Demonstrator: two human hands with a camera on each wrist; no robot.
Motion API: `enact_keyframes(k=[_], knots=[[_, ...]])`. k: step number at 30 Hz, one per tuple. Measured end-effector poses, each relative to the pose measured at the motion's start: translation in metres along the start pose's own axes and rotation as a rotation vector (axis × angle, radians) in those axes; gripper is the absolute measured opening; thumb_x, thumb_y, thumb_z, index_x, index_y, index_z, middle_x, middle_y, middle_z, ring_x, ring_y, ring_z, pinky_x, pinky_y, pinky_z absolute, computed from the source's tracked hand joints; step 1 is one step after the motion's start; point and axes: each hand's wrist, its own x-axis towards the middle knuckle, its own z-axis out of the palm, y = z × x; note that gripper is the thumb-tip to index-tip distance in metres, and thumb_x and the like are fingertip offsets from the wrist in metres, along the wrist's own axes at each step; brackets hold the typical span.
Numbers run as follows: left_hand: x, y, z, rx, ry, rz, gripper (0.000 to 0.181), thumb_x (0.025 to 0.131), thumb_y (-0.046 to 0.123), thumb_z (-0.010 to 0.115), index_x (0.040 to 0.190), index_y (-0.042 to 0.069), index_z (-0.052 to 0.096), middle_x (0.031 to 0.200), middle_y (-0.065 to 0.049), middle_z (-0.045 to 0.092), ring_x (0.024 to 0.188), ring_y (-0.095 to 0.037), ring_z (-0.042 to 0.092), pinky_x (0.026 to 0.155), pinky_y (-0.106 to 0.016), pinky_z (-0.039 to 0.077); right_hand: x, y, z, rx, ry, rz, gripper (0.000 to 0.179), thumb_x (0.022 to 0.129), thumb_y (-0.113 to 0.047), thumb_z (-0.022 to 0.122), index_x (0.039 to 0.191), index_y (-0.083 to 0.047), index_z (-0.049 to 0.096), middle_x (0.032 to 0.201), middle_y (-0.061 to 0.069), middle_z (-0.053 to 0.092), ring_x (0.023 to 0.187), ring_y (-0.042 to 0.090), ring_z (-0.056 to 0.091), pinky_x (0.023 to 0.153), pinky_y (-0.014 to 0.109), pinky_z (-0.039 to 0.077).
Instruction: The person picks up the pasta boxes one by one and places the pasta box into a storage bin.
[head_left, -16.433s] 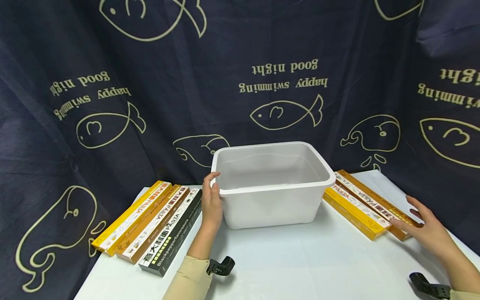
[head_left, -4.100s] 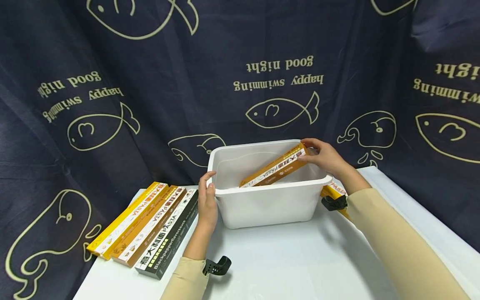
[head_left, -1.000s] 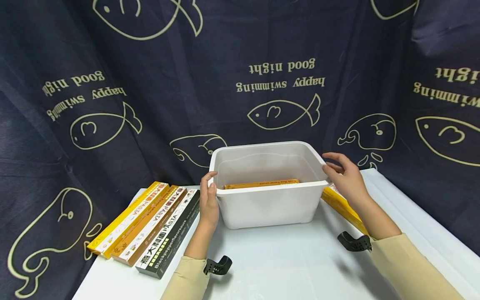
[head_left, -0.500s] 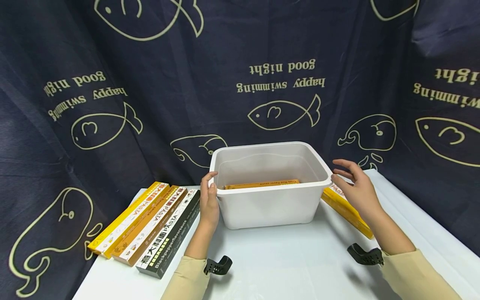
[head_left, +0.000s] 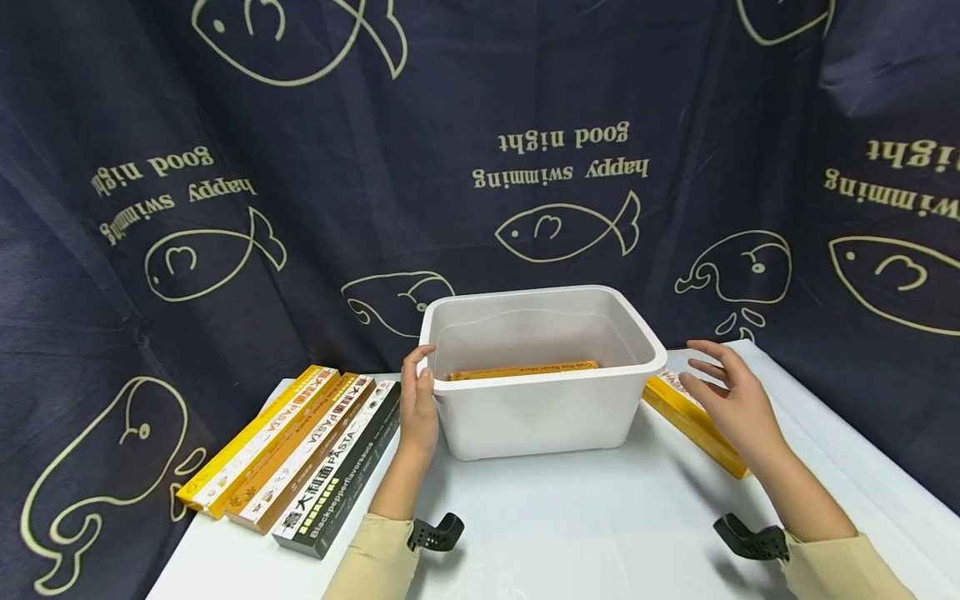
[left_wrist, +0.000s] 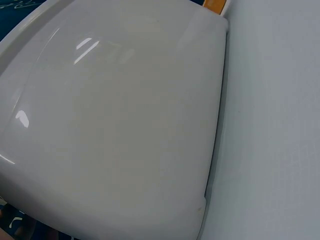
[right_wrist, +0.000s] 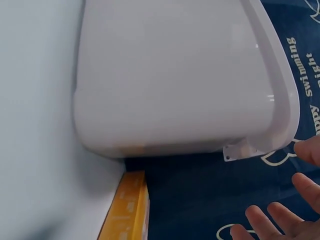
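A white plastic bin (head_left: 536,421) stands on the table, its open top facing up. My left hand (head_left: 418,408) holds its left rim, fingers hooked over the edge and thumb outside. Inside the bin lies an orange-brown pasta box (head_left: 525,372), partly hidden by the front wall. To the right of the bin is a yellow pasta box (head_left: 693,423), its far part hidden by bin and hand. My right hand (head_left: 746,417) hovers above it with fingers spread and loosely bent, holding nothing. The right wrist view shows those fingertips (right_wrist: 260,220) apart from the bin.
Left of the bin lie a yellow pasta box (head_left: 258,442), a brown pasta box (head_left: 300,454) and a black pasta box (head_left: 341,475), side by side. A dark curtain (head_left: 562,83) with fish drawings hangs behind the white table (head_left: 555,525).
The brown pasta box from the right side went into the bin in my right hand and was let go. My right hand then moved right and down, off the rim. The left hand kept its place.
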Motion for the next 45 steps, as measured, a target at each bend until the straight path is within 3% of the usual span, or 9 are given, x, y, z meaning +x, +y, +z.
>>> enact_keyframes(k=[7,11,19,21,23,26,36,45], knots=[[0.001,-0.001,0.000,-0.006,-0.003,0.012,0.046,0.099,0.030,0.032,0.139,0.011,0.046,0.150,-0.011,0.042,0.135,-0.029,0.041,0.111,-0.053,0.029,-0.007,0.012,-0.002,-0.065,0.014,-0.030,0.057,0.096,-0.028,0.066,0.146,-0.010,0.045,0.149,0.019,0.043,0.125,0.033,0.055,0.082,-0.002,0.041],[0.001,-0.001,0.000,-0.010,-0.003,0.016,0.046,0.099,0.030,0.033,0.139,0.011,0.046,0.149,-0.012,0.042,0.135,-0.029,0.040,0.111,-0.053,0.028,-0.010,0.020,-0.004,-0.102,0.009,-0.043,0.058,0.096,-0.028,0.066,0.146,-0.011,0.045,0.148,0.020,0.043,0.127,0.042,0.053,0.086,0.003,0.045],[0.000,-0.003,0.000,-0.008,-0.006,0.007,0.046,0.099,0.032,0.033,0.139,0.011,0.046,0.150,-0.011,0.042,0.136,-0.028,0.039,0.112,-0.053,0.028,-0.016,0.037,-0.010,-0.165,0.015,-0.069,0.061,0.093,-0.026,0.070,0.147,-0.010,0.045,0.143,0.025,0.044,0.124,0.047,0.050,0.079,-0.001,0.031],[0.000,-0.002,0.000,-0.004,-0.006,0.003,0.046,0.099,0.032,0.033,0.139,0.012,0.046,0.150,-0.010,0.041,0.136,-0.028,0.039,0.112,-0.054,0.028,-0.016,0.040,-0.010,-0.167,0.003,-0.054,0.063,0.093,-0.026,0.070,0.148,-0.009,0.043,0.145,0.026,0.042,0.125,0.049,0.048,0.093,0.011,0.043],[0.000,-0.002,0.000,0.001,-0.007,0.001,0.047,0.099,0.032,0.032,0.139,0.012,0.046,0.150,-0.010,0.041,0.136,-0.028,0.040,0.111,-0.054,0.028,-0.016,0.042,-0.011,-0.167,-0.010,-0.040,0.065,0.093,-0.025,0.070,0.149,-0.008,0.041,0.145,0.027,0.041,0.126,0.050,0.047,0.102,0.035,0.048],[0.000,-0.001,-0.001,0.005,-0.006,-0.001,0.047,0.099,0.033,0.032,0.139,0.013,0.046,0.150,-0.010,0.041,0.135,-0.028,0.040,0.111,-0.054,0.028,-0.016,0.046,-0.011,-0.163,-0.034,-0.026,0.068,0.093,-0.024,0.070,0.150,-0.006,0.038,0.147,0.030,0.038,0.128,0.054,0.044,0.096,0.067,0.040],[0.001,-0.002,-0.001,0.009,-0.018,-0.009,0.047,0.099,0.033,0.032,0.140,0.015,0.045,0.150,-0.009,0.040,0.134,-0.028,0.041,0.110,-0.054,0.030,-0.013,0.070,-0.016,-0.189,-0.100,-0.008,0.081,0.089,-0.026,0.074,0.153,-0.003,0.030,0.147,0.038,0.031,0.126,0.060,0.040,0.095,0.069,0.037],[0.001,-0.003,-0.001,0.003,-0.021,-0.006,0.047,0.099,0.033,0.033,0.140,0.015,0.045,0.151,-0.010,0.039,0.139,-0.032,0.039,0.112,-0.055,0.027,-0.014,0.092,-0.022,-0.232,-0.167,0.056,0.092,0.090,-0.034,0.074,0.156,-0.001,0.021,0.148,0.042,0.025,0.126,0.063,0.034,0.091,0.072,0.039]])
